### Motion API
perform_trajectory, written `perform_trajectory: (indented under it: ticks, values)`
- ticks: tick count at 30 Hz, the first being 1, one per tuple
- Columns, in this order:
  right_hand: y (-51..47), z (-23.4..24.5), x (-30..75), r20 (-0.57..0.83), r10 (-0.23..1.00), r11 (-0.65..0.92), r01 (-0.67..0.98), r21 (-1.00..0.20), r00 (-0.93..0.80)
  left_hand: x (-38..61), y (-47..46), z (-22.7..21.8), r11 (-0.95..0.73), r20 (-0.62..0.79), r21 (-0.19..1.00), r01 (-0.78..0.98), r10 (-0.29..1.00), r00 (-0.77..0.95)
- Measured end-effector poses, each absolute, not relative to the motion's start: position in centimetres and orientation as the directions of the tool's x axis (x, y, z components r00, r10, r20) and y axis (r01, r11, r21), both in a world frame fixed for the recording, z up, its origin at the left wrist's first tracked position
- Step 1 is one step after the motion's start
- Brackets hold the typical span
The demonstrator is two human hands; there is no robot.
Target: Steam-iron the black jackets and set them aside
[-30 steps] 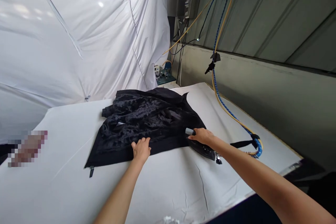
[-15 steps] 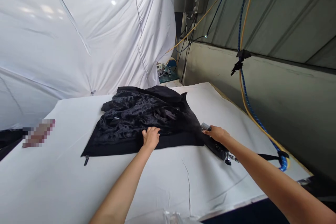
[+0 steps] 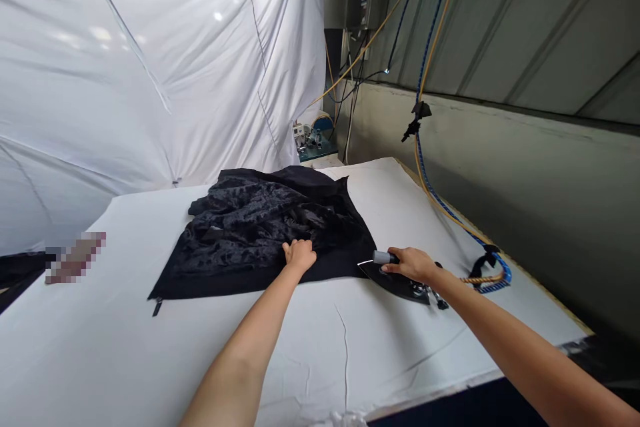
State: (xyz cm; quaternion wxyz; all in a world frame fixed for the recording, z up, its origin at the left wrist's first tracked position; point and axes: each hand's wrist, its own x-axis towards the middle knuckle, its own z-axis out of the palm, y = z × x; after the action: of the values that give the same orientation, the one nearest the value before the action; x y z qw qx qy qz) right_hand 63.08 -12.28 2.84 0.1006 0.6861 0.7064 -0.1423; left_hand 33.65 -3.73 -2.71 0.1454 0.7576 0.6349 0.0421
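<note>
A black velvety garment [image 3: 250, 233] lies spread on the white padded table [image 3: 125, 347], its zipper end at the lower left corner. My left hand [image 3: 299, 256] presses flat on the garment's near hem, fingers together and curled slightly. My right hand [image 3: 410, 263] is closed round the grey handle of a dark steam iron [image 3: 395, 278]. The iron rests on the white cover with its tip at the garment's right corner.
A blue and yellow hose bundle [image 3: 430, 180] hangs from above and loops down to the iron at the table's right edge. White sheeting [image 3: 150, 60] hangs behind the table. Another person's blurred hand [image 3: 75, 257] shows at the left. A grey wall runs along the right.
My left hand has slid right along the hem. The iron in my right hand moved off the garment's corner to the right, then back toward it.
</note>
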Motion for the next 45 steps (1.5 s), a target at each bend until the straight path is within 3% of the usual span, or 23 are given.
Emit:
perform_trajectory:
  ticks: [3, 16, 24, 31, 40, 45]
  values:
    - [-12.2, 3.1, 62.4, -0.336, 0.941, 0.017, 0.999, -0.045, -0.031, 34.6, -3.7, -2.5, -0.154, -0.085, 0.309, 0.939, 0.978, 0.188]
    - [-10.6, 2.6, 58.2, -0.287, 0.955, -0.081, 0.996, -0.021, 0.072, 35.0, -2.2, -2.2, -0.094, -0.280, 0.388, 0.917, 0.936, 0.214]
    - [-8.6, 2.2, 56.0, -0.264, 0.961, -0.100, 0.994, -0.041, 0.086, 37.0, -0.8, -2.4, -0.180, 0.072, 0.499, 0.848, 0.983, 0.166]
    - [-7.7, 2.6, 56.8, -0.295, 0.921, -0.279, 0.959, -0.042, 0.255, 34.4, 0.7, -3.6, -0.395, 0.378, 0.727, 0.562, 0.913, 0.153]
    - [-9.4, 2.1, 59.2, -0.362, 0.862, -0.403, 0.913, -0.062, 0.355, 34.6, -1.3, -3.6, -0.540, 0.427, 0.637, 0.550, 0.841, 0.332]
    - [-10.2, 2.4, 60.3, -0.378, 0.840, -0.441, 0.896, -0.057, 0.389, 34.8, -0.8, -3.1, -0.467, 0.338, 0.641, 0.610, 0.884, 0.322]
